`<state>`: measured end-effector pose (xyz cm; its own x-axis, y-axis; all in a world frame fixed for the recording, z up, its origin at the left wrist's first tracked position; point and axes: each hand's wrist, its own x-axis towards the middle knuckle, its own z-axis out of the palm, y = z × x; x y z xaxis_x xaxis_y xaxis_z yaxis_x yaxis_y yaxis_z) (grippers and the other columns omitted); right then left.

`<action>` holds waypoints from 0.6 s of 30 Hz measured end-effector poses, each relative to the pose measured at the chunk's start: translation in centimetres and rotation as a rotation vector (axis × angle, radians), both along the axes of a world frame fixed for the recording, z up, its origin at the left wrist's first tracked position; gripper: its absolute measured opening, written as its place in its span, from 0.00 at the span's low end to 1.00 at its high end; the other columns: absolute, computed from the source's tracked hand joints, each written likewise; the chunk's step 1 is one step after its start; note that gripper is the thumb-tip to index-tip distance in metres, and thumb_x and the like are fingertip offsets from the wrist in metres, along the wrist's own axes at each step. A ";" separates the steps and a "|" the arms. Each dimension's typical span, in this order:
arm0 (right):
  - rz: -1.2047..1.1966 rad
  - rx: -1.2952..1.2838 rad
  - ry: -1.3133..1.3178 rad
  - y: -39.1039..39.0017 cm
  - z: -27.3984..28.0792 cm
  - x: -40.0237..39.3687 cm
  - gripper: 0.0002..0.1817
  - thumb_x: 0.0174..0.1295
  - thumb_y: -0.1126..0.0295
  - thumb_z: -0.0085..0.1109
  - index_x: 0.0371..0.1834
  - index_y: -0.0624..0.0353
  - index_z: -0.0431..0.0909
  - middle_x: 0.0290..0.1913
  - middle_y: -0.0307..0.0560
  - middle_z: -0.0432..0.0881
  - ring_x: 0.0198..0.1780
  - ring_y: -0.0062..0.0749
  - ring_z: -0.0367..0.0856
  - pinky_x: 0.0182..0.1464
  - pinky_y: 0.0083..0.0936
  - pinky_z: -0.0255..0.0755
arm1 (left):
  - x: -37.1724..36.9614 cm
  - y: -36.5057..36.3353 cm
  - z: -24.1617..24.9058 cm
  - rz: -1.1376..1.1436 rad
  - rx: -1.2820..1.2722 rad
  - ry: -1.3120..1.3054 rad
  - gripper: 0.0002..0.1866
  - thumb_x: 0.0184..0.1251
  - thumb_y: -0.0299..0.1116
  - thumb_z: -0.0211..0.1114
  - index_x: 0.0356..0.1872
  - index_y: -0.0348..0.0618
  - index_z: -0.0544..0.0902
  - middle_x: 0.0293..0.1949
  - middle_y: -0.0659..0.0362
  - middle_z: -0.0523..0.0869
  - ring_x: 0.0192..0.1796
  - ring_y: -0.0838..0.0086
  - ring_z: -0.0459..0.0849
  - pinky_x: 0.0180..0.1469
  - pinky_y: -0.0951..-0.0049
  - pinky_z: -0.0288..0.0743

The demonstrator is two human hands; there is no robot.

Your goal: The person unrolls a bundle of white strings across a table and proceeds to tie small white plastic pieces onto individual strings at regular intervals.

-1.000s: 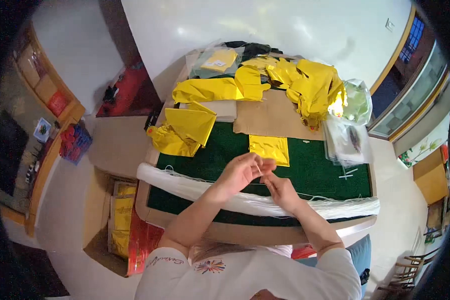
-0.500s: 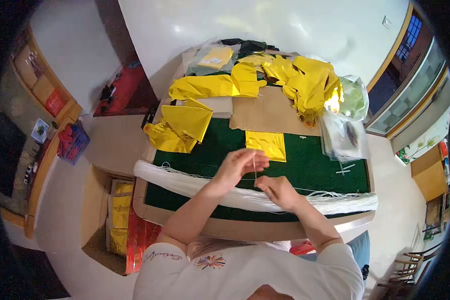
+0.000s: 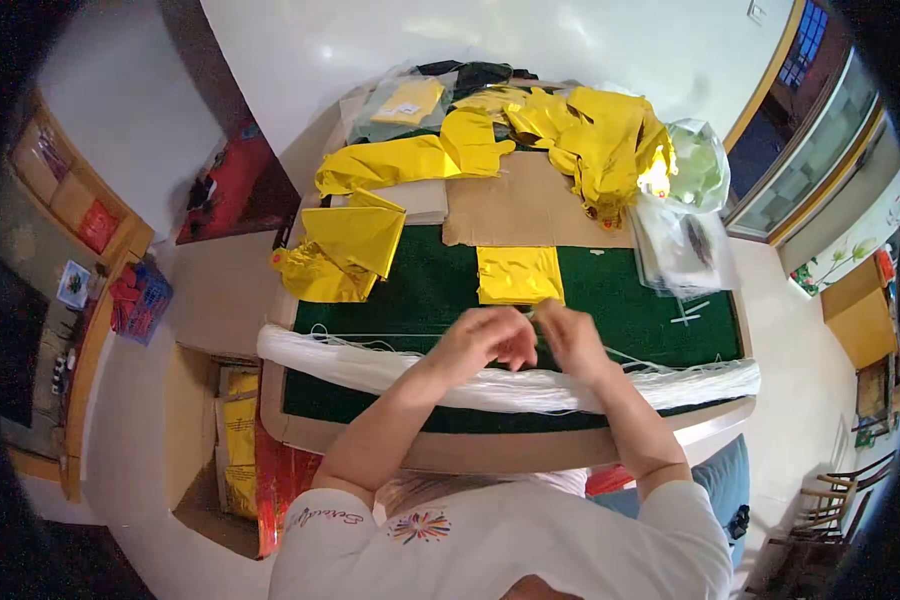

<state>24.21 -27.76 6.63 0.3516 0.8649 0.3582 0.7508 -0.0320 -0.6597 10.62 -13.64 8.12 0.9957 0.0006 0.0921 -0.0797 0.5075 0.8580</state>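
My left hand (image 3: 482, 345) is held over the table with its fingers curled. Close beside it my right hand (image 3: 572, 342) points forward, fingertips pinched together near the lower edge of a folded gold foil packet (image 3: 518, 275). Thin white string runs from both sides to my hands; the part between the fingers is too small and blurred to make out. Beneath my wrists a long, thick hank of white string (image 3: 510, 391) stretches across the table front, with loose loops along its top.
Crumpled gold foil (image 3: 610, 150) lies on brown cardboard (image 3: 530, 205) at the back, more folded gold foil (image 3: 345, 245) at left. Clear plastic bags (image 3: 685, 250) and short white sticks (image 3: 690, 312) are at right. An open carton (image 3: 192, 465) with yellow packets stands at the lower left.
My hands have come level side by side. The right has moved forward and turned its fingertips away from me. The upright strand between them no longer shows. The view has shifted slightly.
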 end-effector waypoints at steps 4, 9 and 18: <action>0.305 -0.156 -0.099 0.0 0.3 -3.0 0.10 0.53 0.77 0.52 0.40 0.57 0.71 0.30 0.53 0.77 0.30 0.50 0.79 0.31 0.37 0.73 | 1.5 -0.3 -0.6 0.536 -0.129 -0.018 0.16 0.73 0.38 0.45 0.33 0.38 0.75 0.38 0.50 0.82 0.40 0.67 0.81 0.47 0.67 0.74; 0.195 0.070 -0.064 -0.4 1.9 -2.0 0.06 0.58 0.77 0.53 0.38 0.59 0.71 0.29 0.51 0.77 0.29 0.48 0.79 0.29 0.34 0.72 | 0.1 -0.8 0.2 0.383 0.738 0.113 0.13 0.71 0.32 0.47 0.31 0.35 0.76 0.27 0.58 0.81 0.28 0.78 0.78 0.32 0.75 0.71; 0.393 -0.064 -0.141 0.0 0.4 -3.4 0.08 0.56 0.78 0.53 0.39 0.58 0.72 0.24 0.51 0.74 0.24 0.45 0.76 0.26 0.34 0.70 | 0.7 0.3 1.4 0.569 -0.243 -0.027 0.17 0.74 0.37 0.43 0.28 0.40 0.74 0.34 0.52 0.84 0.32 0.73 0.80 0.34 0.75 0.73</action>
<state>20.77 -27.74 7.07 -0.0585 0.9455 0.3203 0.7968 0.2375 -0.5556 11.33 -13.35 9.49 0.8303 0.5553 0.0482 -0.4156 0.5592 0.7174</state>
